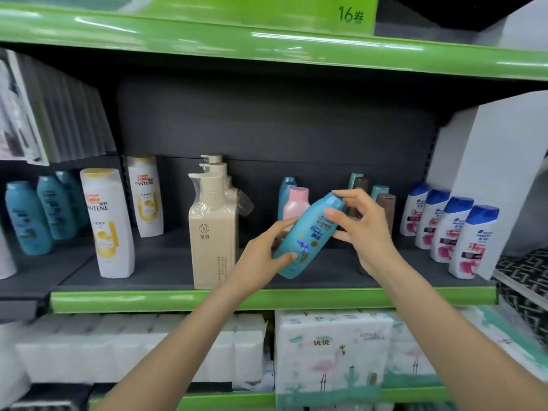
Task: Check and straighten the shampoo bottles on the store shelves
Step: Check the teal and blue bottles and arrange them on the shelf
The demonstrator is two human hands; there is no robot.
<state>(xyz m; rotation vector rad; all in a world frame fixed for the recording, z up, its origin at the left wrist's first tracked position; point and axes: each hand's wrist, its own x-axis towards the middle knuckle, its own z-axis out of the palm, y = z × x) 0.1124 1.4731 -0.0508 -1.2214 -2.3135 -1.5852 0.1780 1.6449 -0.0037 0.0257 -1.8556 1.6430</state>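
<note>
A teal shampoo bottle point(308, 235) is tilted in the air over the middle shelf point(267, 299), its cap up and to the right. My left hand point(261, 256) grips its lower end, thumb across the front. My right hand point(364, 229) holds the upper part, fingers curled round the cap and neck. Behind it stand a pink bottle point(296, 203) and another teal bottle point(287, 185). Beige pump bottles point(212, 229) stand in a row to the left. White Pantene bottles point(108, 223) and several blue-capped white bottles point(471, 241) line the shelf's sides.
Teal bottles point(28, 218) stand at the far left. Brown-capped and teal-capped bottles point(385, 203) are behind my right hand. A white divider panel point(498, 179) closes the shelf's right end. Tissue packs point(332, 351) fill the shelf below. A green shelf edge point(267, 46) runs overhead.
</note>
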